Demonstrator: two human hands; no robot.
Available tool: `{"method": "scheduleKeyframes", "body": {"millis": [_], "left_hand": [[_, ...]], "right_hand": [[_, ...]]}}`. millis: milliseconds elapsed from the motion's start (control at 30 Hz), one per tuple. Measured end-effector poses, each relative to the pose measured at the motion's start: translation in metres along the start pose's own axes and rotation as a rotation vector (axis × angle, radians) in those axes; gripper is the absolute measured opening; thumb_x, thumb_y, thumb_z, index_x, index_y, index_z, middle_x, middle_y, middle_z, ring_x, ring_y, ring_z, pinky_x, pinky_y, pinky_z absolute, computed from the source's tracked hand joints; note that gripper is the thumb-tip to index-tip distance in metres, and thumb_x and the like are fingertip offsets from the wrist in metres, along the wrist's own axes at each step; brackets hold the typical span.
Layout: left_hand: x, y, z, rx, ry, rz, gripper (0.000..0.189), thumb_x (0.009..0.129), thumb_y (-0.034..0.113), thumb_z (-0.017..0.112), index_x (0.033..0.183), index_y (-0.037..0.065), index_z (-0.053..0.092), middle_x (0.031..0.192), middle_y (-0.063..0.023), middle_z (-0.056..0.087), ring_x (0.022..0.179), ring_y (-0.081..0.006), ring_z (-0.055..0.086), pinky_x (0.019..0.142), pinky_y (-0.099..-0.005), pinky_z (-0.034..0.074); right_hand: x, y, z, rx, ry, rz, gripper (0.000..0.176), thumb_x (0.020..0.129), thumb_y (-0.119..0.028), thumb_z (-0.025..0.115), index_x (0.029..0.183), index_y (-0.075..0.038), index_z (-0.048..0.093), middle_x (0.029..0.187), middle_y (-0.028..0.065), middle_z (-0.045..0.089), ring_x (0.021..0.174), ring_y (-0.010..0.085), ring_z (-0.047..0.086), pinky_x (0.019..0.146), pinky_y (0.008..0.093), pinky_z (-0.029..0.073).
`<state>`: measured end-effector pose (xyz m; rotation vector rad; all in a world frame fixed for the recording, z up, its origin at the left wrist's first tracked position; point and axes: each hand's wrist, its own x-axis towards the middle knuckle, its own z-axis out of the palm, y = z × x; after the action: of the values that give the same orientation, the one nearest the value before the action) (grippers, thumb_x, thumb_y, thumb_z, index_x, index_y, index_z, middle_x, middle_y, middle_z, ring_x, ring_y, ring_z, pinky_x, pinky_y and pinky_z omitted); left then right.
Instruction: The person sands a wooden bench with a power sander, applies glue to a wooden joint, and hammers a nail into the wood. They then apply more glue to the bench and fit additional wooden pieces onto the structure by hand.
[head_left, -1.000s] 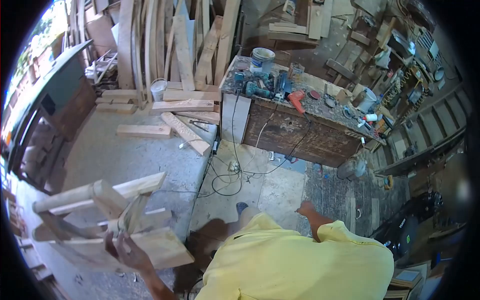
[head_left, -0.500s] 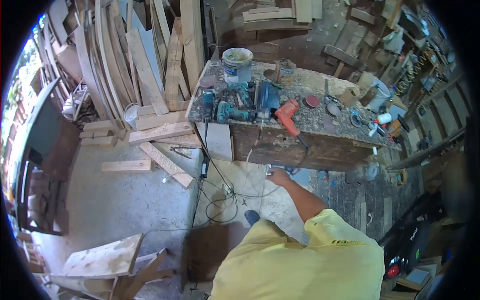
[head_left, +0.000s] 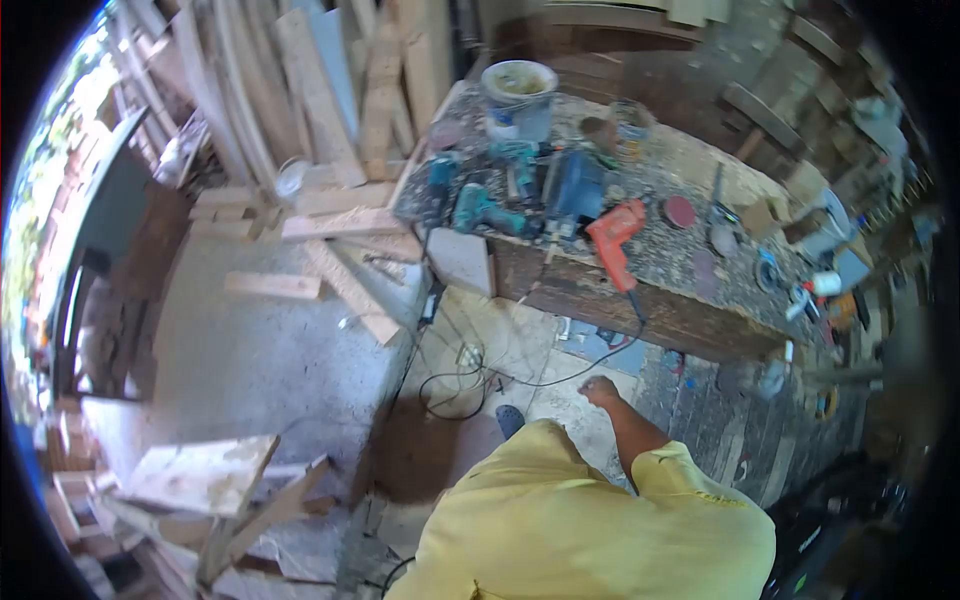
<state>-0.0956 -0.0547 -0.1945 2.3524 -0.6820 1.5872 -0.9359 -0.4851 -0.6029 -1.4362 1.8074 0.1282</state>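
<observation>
My right hand (head_left: 599,390) hangs low over the pale floor (head_left: 545,402), in front of the workbench (head_left: 660,312). Its fingers are curled in; whatever they may hold is too small and blurred to make out. Close by, a black cord (head_left: 560,383) runs over the floor up to an orange power drill (head_left: 616,240) lying at the bench's front edge. A grey-blue sheet (head_left: 603,344) lies at the foot of the bench, just beyond the hand. My left hand is out of view.
Teal power tools (head_left: 486,212), a paint bucket (head_left: 519,105) and a red sanding disc (head_left: 680,211) sit on the bench. Loose cables (head_left: 455,385) coil on the floor by my shoe (head_left: 509,418). Planks (head_left: 350,290) lie on the raised slab at left; a board (head_left: 205,472) stands nearer.
My right hand has drawn back from the foot of the bench towards my body. The whole view has shifted, so the bench appears lower and further right.
</observation>
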Motion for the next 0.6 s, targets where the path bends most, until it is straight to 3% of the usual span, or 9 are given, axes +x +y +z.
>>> {"method": "scheduleKeyframes", "body": {"millis": [33, 67, 133, 167, 300, 400, 433, 467, 600], "left_hand": [[-0.013, -0.041, 0.039, 0.061, 0.0, -0.009, 0.045, 0.095, 0.035, 0.062, 0.095, -0.009, 0.064, 0.089, -0.0289, 0.064, 0.084, -0.0475, 0.061, 0.079, -0.056, 0.05], [-0.028, -0.088, 0.049, -0.072, -0.057, 0.035, 0.034, 0.099, 0.02, 0.056, 0.114, -0.01, 0.057, 0.11, -0.0255, 0.064, 0.099, -0.0407, 0.064, 0.088, -0.0494, 0.053], [0.005, -0.052, 0.02, -0.183, -0.406, -0.384, 0.03, 0.094, 0.023, 0.07, 0.11, -0.002, 0.066, 0.108, -0.0176, 0.068, 0.096, -0.0301, 0.066, 0.084, -0.0403, 0.053], [0.022, -0.008, -0.007, -0.134, -0.44, -0.46, 0.04, 0.092, 0.034, 0.072, 0.108, -0.002, 0.068, 0.099, -0.0149, 0.072, 0.089, -0.0258, 0.067, 0.081, -0.0372, 0.053], [0.025, 0.005, -0.012, -0.155, -0.373, -0.496, 0.039, 0.089, 0.037, 0.075, 0.101, 0.0, 0.071, 0.092, -0.0128, 0.073, 0.082, -0.0235, 0.066, 0.077, -0.0362, 0.052], [0.03, 0.032, -0.021, -0.19, -0.335, -0.523, 0.034, 0.088, 0.034, 0.076, 0.095, 0.001, 0.072, 0.088, -0.0109, 0.072, 0.078, -0.0222, 0.064, 0.074, -0.0357, 0.051], [0.025, 0.025, -0.015, -0.189, -0.311, -0.528, 0.032, 0.088, 0.032, 0.076, 0.097, 0.001, 0.072, 0.088, -0.0107, 0.072, 0.079, -0.0223, 0.064, 0.074, -0.0366, 0.05], [0.03, 0.044, -0.024, -0.208, -0.322, -0.588, 0.03, 0.088, 0.028, 0.075, 0.097, 0.001, 0.07, 0.089, -0.0119, 0.07, 0.081, -0.0247, 0.064, 0.076, -0.0379, 0.05], [0.036, 0.077, -0.041, -0.135, -0.192, -0.488, 0.023, 0.083, 0.019, 0.077, 0.091, 0.001, 0.066, 0.09, -0.0149, 0.065, 0.086, -0.0312, 0.062, 0.081, -0.0405, 0.049]], "right_hand": [[-0.004, 0.001, 0.005, 0.05, -0.114, 0.056, 0.03, 0.085, -0.038, 0.074, 0.096, -0.01, 0.074, 0.086, 0.0103, 0.072, 0.067, 0.0211, 0.069, 0.062, 0.0364, 0.057], [-0.007, 0.001, 0.009, 0.081, -0.24, 0.107, 0.029, 0.085, -0.036, 0.075, 0.097, -0.01, 0.074, 0.084, 0.009, 0.073, 0.062, 0.0186, 0.068, 0.056, 0.0344, 0.057], [-0.007, -0.004, 0.013, 0.124, -0.309, 0.168, 0.029, 0.084, -0.035, 0.075, 0.099, -0.01, 0.073, 0.085, 0.0078, 0.072, 0.064, 0.019, 0.069, 0.057, 0.0357, 0.058], [0.001, -0.007, 0.014, 0.113, -0.338, 0.201, 0.029, 0.084, -0.033, 0.076, 0.102, -0.011, 0.073, 0.088, 0.0069, 0.072, 0.067, 0.0183, 0.069, 0.058, 0.0381, 0.059], [0.041, -0.02, -0.01, 0.263, -0.247, 0.124, 0.025, 0.085, -0.029, 0.073, 0.101, -0.009, 0.071, 0.086, 0.006, 0.069, 0.067, 0.0195, 0.068, 0.055, 0.0397, 0.057], [0.088, -0.037, -0.029, 0.415, -0.147, 0.059, 0.028, 0.082, -0.021, 0.074, 0.103, -0.005, 0.067, 0.082, 0.0065, 0.068, 0.06, 0.0177, 0.063, 0.048, 0.0328, 0.051], [0.093, -0.048, -0.04, 0.377, -0.104, -0.084, 0.023, 0.084, -0.02, 0.072, 0.1, -0.004, 0.065, 0.079, 0.0066, 0.065, 0.059, 0.0179, 0.062, 0.047, 0.0331, 0.05], [0.124, -0.035, -0.037, 0.556, -0.204, -0.093, 0.021, 0.085, -0.021, 0.071, 0.096, -0.005, 0.063, 0.077, 0.0061, 0.063, 0.058, 0.0176, 0.06, 0.045, 0.034, 0.048], [0.161, -0.059, -0.033, 0.425, -0.166, -0.085, 0.021, 0.088, -0.021, 0.066, 0.103, -0.007, 0.064, 0.081, 0.0052, 0.065, 0.059, 0.0178, 0.063, 0.043, 0.034, 0.051]]}}
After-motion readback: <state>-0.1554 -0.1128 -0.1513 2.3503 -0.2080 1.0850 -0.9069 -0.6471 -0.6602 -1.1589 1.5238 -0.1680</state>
